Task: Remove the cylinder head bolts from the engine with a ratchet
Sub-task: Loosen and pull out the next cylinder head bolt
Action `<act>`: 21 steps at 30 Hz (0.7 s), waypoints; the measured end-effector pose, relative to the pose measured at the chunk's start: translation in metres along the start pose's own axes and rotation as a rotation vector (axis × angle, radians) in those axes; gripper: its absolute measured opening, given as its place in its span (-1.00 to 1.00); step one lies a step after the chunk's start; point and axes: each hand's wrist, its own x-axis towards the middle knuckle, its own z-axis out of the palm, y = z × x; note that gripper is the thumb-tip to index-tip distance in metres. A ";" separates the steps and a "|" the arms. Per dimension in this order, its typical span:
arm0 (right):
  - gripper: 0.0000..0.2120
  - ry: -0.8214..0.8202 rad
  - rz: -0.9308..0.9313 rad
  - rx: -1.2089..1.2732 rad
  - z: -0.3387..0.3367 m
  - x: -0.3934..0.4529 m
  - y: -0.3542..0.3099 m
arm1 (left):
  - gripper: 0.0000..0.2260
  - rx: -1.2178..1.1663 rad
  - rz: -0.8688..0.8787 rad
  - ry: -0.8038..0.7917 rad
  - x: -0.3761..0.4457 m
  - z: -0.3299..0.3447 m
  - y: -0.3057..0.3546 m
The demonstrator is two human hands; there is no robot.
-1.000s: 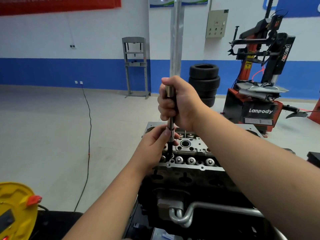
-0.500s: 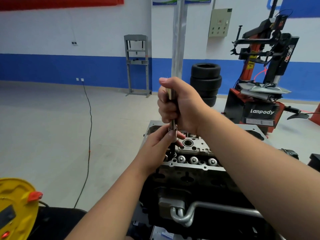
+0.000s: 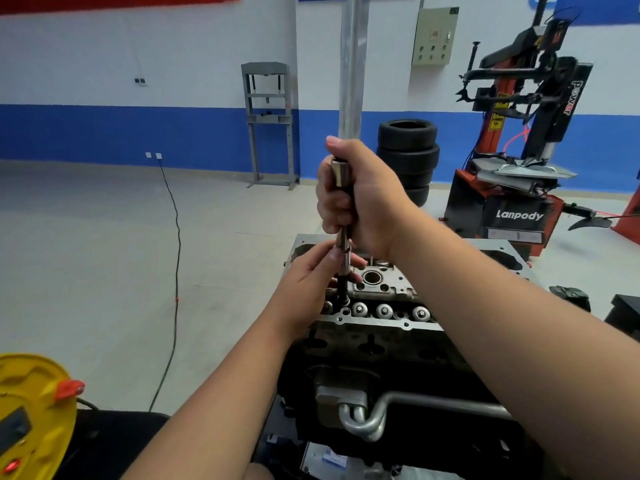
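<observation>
An engine point(image 3: 381, 348) stands in front of me with its grey cylinder head point(image 3: 384, 289) on top. A steel ratchet extension point(image 3: 343, 265) stands upright on the head's left part, its dark lower end down among the valve gear. My right hand point(image 3: 363, 199) grips the upper end of the tool in a fist. Below it, my left hand point(image 3: 311, 282) pinches the shaft with thumb and fingertips. The bolt under the socket is hidden.
A yellow cable reel point(image 3: 31, 410) sits at the lower left, its black cord point(image 3: 175, 271) running across the floor. A red and black tyre changer point(image 3: 512, 174) stands at the right. Stacked tyres point(image 3: 407, 157), a steel pillar point(image 3: 349, 71) and a grey press frame point(image 3: 268, 123) lie behind.
The tool has risen a little out of the head, both hands keeping their hold on it. The view has shifted slightly.
</observation>
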 end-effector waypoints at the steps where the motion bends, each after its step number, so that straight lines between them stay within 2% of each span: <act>1: -0.58 -0.014 0.000 -0.007 -0.003 0.000 0.000 | -0.60 0.009 -0.001 -0.008 -0.001 0.000 0.001; 5: -0.62 0.120 -0.084 -0.084 0.000 -0.003 0.009 | -0.79 0.001 0.020 0.097 0.002 0.004 0.002; 9: -0.60 0.218 -0.154 -0.093 0.010 -0.003 0.012 | -0.77 0.019 0.024 0.145 0.005 0.005 -0.001; 11: -0.56 0.218 -0.140 -0.031 0.012 -0.002 0.010 | -0.86 -0.004 0.039 0.090 0.003 0.002 -0.001; 13: -0.51 0.192 -0.113 0.012 0.010 -0.001 0.008 | -0.80 -0.001 0.037 0.031 0.000 -0.001 0.000; 17: -0.60 0.135 -0.086 -0.085 0.006 -0.001 0.005 | -0.74 0.018 0.031 0.025 -0.001 0.001 0.001; 21: -0.64 0.326 -0.161 -0.246 0.013 -0.004 0.007 | -0.82 -0.006 0.036 0.149 0.004 0.005 -0.002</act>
